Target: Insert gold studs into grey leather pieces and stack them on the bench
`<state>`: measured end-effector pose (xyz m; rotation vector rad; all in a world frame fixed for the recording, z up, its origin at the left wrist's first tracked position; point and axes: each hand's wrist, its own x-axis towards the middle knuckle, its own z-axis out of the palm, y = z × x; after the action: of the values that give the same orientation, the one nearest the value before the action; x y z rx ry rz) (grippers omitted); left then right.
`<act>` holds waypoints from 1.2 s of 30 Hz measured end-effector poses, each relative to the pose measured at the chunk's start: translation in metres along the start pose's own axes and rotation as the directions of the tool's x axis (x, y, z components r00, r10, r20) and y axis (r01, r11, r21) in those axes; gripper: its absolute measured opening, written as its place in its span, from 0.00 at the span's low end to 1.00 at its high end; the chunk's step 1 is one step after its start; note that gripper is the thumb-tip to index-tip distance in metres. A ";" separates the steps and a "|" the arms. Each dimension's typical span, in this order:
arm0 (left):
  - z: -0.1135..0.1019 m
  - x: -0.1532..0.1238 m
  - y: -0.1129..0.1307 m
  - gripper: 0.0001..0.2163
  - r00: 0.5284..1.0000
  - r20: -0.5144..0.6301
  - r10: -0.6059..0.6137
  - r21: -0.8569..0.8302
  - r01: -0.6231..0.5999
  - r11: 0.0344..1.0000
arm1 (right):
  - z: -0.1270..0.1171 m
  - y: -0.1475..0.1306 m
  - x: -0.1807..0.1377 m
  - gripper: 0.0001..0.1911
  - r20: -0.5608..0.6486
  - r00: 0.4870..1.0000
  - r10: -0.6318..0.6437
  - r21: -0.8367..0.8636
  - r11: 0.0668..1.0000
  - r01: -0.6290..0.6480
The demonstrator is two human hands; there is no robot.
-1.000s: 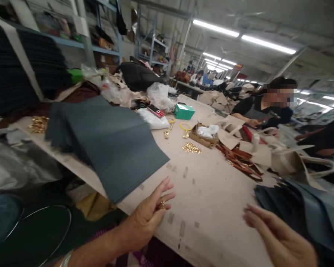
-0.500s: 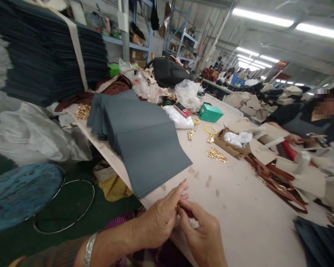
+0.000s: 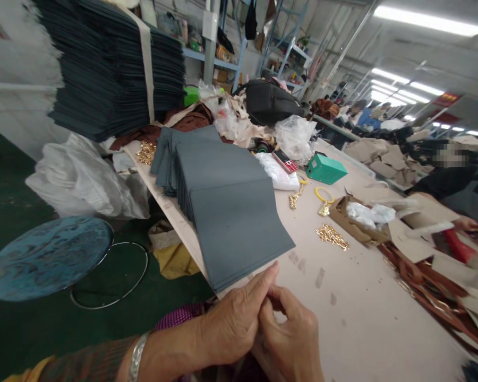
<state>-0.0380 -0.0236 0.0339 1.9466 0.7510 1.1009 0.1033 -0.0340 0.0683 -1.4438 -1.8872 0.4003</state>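
Above the table's near edge, my left hand is turned side-on, a straight digit pointing forward and its other fingers mostly hidden. My right hand presses against its palm side, thumb and index finger closed in a pinch. Whatever lies between the hands is covered by the fingers. Just beyond them is a stack of dark grey-blue sheets, fanned toward the back left. A small heap of gold metal pieces lies on the table to the right of the sheets.
A green box, a yellow ring with gold pieces and a cardboard box stand farther back. Brown straps lie at right, near a co-worker's dark sleeve. A blue round stool is at left, below a tall dark stack.
The view has swung left, so the table's things appear farther right. My hands stay together; the glint of gold between them is now hidden.
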 end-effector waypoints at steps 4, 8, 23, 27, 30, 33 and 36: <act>-0.011 -0.002 0.000 0.33 0.996 -0.046 -0.081 -0.080 0.077 0.994 | 0.002 -0.003 0.015 0.09 0.072 0.997 -0.021 0.119 0.993 0.013; -0.031 -0.010 0.003 0.23 0.898 -0.232 -0.375 -0.345 0.284 0.894 | 0.013 0.004 0.045 0.10 0.012 0.998 -0.060 0.160 0.985 0.057; -0.048 -0.076 -0.005 0.17 0.709 -0.027 -0.705 -0.673 0.509 0.538 | -0.016 0.021 0.054 0.10 0.767 0.642 0.018 0.020 0.998 -0.052; -0.042 -0.060 0.012 0.18 0.743 0.039 -0.668 -0.799 0.425 0.426 | -0.007 0.028 0.038 0.09 0.668 0.711 0.218 0.136 0.904 -0.405; -0.037 -0.049 0.020 0.20 0.696 0.108 -0.710 -0.815 0.471 0.337 | 0.006 0.032 0.028 0.11 0.655 0.696 0.295 0.262 0.775 -0.575; -0.032 -0.041 0.025 0.23 0.624 0.131 -0.770 -0.809 0.516 0.280 | 0.012 0.030 0.024 0.12 0.663 0.681 0.310 0.330 0.696 -0.638; -0.030 -0.038 0.025 0.24 0.574 0.095 -0.814 -0.786 0.545 0.293 | 0.015 0.028 0.024 0.12 0.655 0.695 0.297 0.366 0.680 -0.636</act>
<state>-0.0786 -0.0571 0.0484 0.5390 0.9766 0.9190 0.1097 0.0001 0.0493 -1.4664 -1.4951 1.6729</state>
